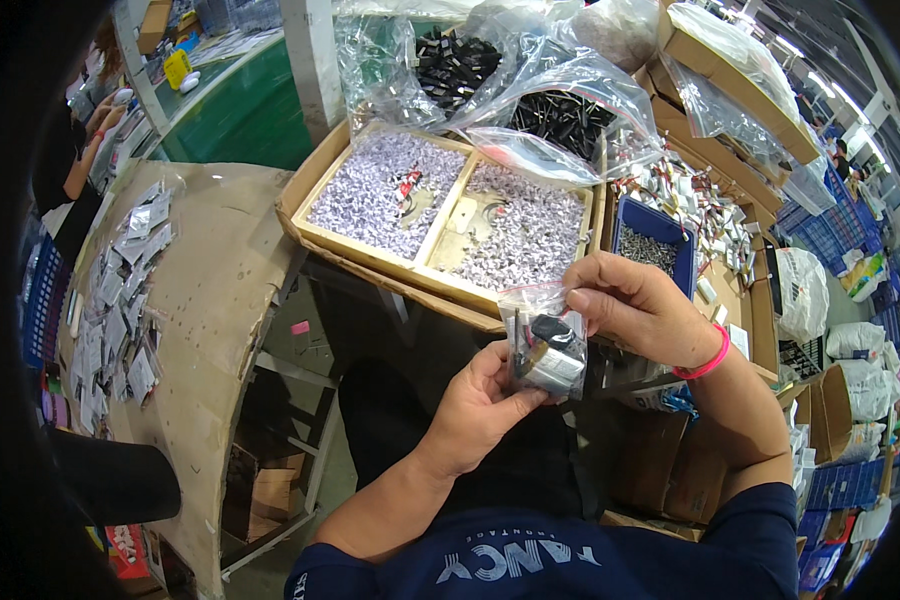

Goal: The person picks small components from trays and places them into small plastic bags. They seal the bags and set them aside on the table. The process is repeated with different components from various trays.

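A small clear zip bag (pixel 547 352) hangs upright between my two hands, above my lap. Inside it show a silver-grey block, a black part and some thin black pieces. My left hand (pixel 480 416) grips the bag's lower left side between thumb and fingers. At the bag's top right corner, beside the red zip line, my right hand (pixel 626 307) pinches the plastic. Just beyond the bag stands a two-part wooden tray (pixel 420 259), heaped with small white pieces (pixel 390 187). Close to my right hand is a blue plastic bin (pixel 686 259) of small metal screws (pixel 645 247).
Left, a cardboard-covered table (pixel 202 285) carries a pile of filled bags (pixel 120 307). Behind the tray, open plastic bags hold black parts (pixel 457 67) and black cables (pixel 559 120). A carton of wired white blocks (pixel 720 217) stands right. Another person's hands (pixel 109 112) work far left.
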The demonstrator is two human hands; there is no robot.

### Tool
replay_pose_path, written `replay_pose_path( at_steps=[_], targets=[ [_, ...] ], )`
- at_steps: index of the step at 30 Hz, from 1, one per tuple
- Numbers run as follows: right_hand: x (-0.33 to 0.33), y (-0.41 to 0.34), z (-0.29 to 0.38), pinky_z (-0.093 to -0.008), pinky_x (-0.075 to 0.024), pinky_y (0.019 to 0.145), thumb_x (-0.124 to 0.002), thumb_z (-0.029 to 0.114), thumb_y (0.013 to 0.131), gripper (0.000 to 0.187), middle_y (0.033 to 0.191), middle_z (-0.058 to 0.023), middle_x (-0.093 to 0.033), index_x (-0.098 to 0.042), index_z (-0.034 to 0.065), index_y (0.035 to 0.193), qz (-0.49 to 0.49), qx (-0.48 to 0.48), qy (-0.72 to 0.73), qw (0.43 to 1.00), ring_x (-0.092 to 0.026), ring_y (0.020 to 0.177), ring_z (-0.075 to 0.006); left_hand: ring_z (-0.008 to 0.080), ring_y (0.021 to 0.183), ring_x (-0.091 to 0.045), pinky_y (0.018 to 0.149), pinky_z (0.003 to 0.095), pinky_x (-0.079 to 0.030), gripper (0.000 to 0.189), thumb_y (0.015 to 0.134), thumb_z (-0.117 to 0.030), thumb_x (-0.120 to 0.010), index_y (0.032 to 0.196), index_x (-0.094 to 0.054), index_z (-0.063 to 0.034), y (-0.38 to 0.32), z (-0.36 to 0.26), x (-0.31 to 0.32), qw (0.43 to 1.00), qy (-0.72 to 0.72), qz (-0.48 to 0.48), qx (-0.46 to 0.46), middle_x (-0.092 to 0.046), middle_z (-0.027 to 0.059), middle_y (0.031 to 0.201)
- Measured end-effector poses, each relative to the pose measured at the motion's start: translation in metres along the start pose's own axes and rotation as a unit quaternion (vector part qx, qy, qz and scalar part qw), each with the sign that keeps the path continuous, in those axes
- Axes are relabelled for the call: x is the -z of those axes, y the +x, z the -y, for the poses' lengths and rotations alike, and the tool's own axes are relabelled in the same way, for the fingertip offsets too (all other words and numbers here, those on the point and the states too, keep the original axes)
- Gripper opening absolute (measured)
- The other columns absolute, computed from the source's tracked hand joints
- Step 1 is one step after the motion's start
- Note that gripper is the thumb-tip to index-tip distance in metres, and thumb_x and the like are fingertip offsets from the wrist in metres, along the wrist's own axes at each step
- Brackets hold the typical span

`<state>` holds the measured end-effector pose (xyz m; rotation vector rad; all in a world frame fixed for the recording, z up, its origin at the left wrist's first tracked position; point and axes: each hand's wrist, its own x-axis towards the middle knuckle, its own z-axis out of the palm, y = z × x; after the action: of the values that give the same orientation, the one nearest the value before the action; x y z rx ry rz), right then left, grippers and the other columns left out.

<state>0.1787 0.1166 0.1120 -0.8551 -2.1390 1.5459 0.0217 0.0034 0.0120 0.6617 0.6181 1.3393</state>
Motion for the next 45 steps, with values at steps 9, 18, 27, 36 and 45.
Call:
replay_pose_path(
  at_steps=[9,18,27,36,45],
  targets=[
    [-0.013,-0.001,0.011,-0.0264,-0.0486,0.067,-0.059,0.007,0.088,0.015,0.082,-0.0089,-0.063,-0.06,0.0018,0.101,-0.033,0.084,-0.137,0.987,-0.06,0.074,-0.0125,0.0183,0.09,-0.062,0.077,0.0312,-0.052,0.037,0.082,0.005,-0.062,0.117,-0.049,-0.0014,0.002,0.005,-0.002,0.998,0.038,-0.021,-0.047,-0.062,0.0095,0.102],
    [-0.003,-0.006,0.033,-0.0322,-0.0509,0.066,-0.064,0.0,0.077,0.022,0.086,-0.0107,-0.064,-0.068,0.0068,0.098,0.002,0.196,-0.257,0.946,-0.063,0.076,-0.0264,0.0147,0.1,-0.056,0.083,0.029,-0.049,0.028,0.09,-0.002,-0.055,0.118,-0.051,-0.001,0.0,0.007,0.0,0.984,0.175,0.023,-0.02,-0.057,0.0079,0.11],
    [0.0,-0.009,0.035,-0.0353,-0.0506,0.068,-0.065,-0.002,0.073,0.029,0.084,-0.0098,-0.062,-0.067,0.0073,0.1,0.072,0.253,-0.313,0.912,-0.061,0.08,-0.0274,0.0111,0.11,-0.047,0.092,0.0244,-0.041,0.042,0.088,-0.004,-0.059,0.127,-0.044,-0.0011,-0.003,-0.004,-0.006,0.995,0.072,0.047,-0.046,-0.05,0.005,0.12],
    [-0.025,-0.017,0.011,-0.0279,-0.0501,0.068,-0.07,0.008,0.079,0.014,0.085,-0.0092,-0.066,-0.066,0.002,0.091,-0.066,0.101,-0.125,0.985,-0.064,0.076,-0.0183,0.0071,0.085,-0.058,0.078,0.0207,-0.047,0.017,0.089,-0.004,-0.058,0.105,-0.062,0.0007,-0.004,-0.005,-0.01,0.975,0.101,-0.102,-0.17,-0.064,0.0032,0.093],
    [-0.047,-0.034,-0.027,-0.0258,-0.0475,0.07,-0.067,0.008,0.082,0.012,0.084,-0.0078,-0.065,-0.066,-0.0002,0.09,-0.162,0.049,0.007,0.985,-0.061,0.077,-0.0141,0.0051,0.079,-0.056,0.07,0.0171,-0.044,0.013,0.088,-0.005,-0.06,0.101,-0.063,-0.0008,-0.002,-0.008,-0.009,0.992,0.039,-0.081,-0.092,-0.063,0.0015,0.091]
  ],
)
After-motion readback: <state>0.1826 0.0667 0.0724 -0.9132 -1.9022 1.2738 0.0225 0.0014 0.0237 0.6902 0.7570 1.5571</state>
